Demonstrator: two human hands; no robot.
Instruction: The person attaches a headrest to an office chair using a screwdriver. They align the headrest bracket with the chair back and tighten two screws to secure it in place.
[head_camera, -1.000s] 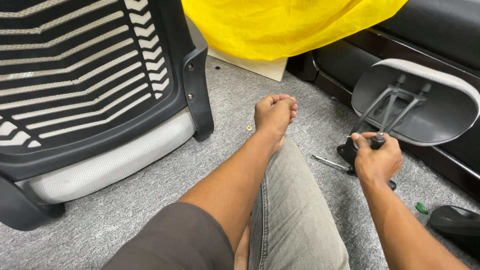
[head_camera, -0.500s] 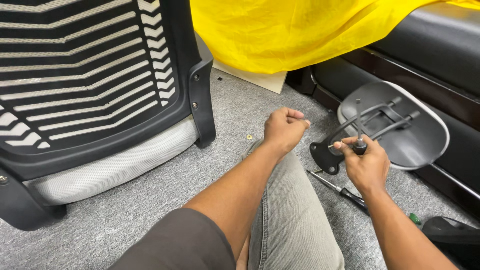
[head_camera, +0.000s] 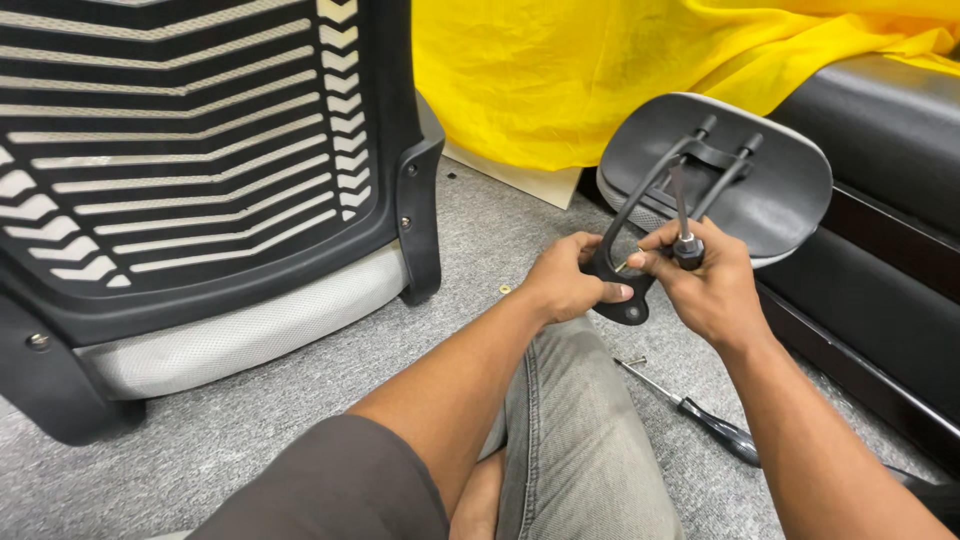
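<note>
Left hand: the left hand (head_camera: 568, 285) has its grip closed around the near end of the black headrest bracket (head_camera: 625, 290), thumb laid along its flat plate.
Right hand: the right hand (head_camera: 705, 290) has its grip closed on a short black-handled driver (head_camera: 686, 235), shaft pointing up and far, just beside the bracket plate.
Headrest: the grey headrest pad (head_camera: 770, 190) is held in the air above the knee, near the black seat cushion (head_camera: 890, 130) on the right; its two black arms run down to the bracket.
Floor: the grey carpet floor (head_camera: 300, 400) carries a screwdriver (head_camera: 700, 415) lying right of the grey trouser leg (head_camera: 570, 420).
Left side: a black mesh chair back (head_camera: 190, 150) lies on the floor.
Far side: a yellow cloth (head_camera: 560, 70) is draped at the far right.
</note>
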